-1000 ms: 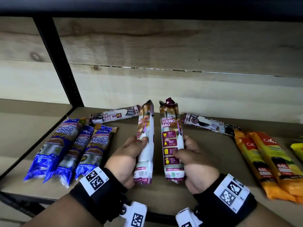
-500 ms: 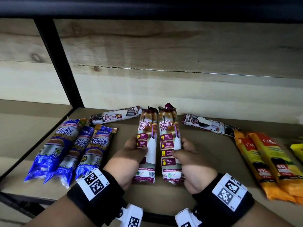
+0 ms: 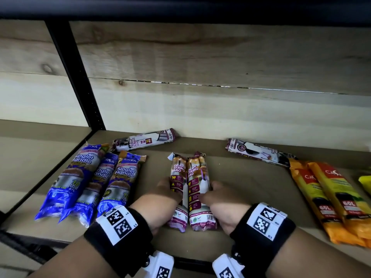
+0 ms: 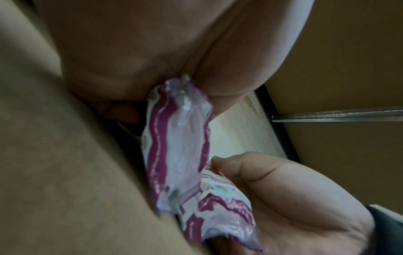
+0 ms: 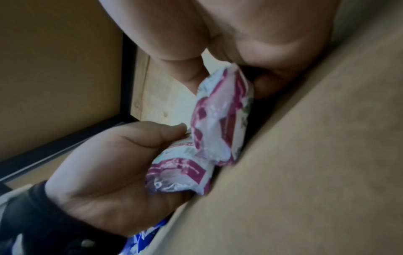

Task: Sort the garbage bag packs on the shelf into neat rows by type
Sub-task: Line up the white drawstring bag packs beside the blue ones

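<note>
While we hold the two draw-string packs side by side on the shelf [image 3: 247, 189], our left hand [image 3: 160, 203] curls round the left pack [image 3: 177, 177] and our right hand [image 3: 222, 205] curls round the right pack [image 3: 197, 177], the two touching along their length near the shelf's middle. To do this step well, we judge we should press them flat, keep their near ends level, point them straight back like the blue packs [image 3: 86, 181] to the left, and let go gently so the slick wrappers do not slide apart. Two more draw-string packs still lie crosswise near the back wall, one [image 3: 144, 139] behind the blue row and one [image 3: 259, 152] by the orange packs [image 3: 329, 199] on the right; they probably belong in this row next. The shelf is a plain brown board in a black metal frame [image 3: 80, 87], backed by pale wooden planks [image 3: 200, 77], with another board close overhead.
</note>
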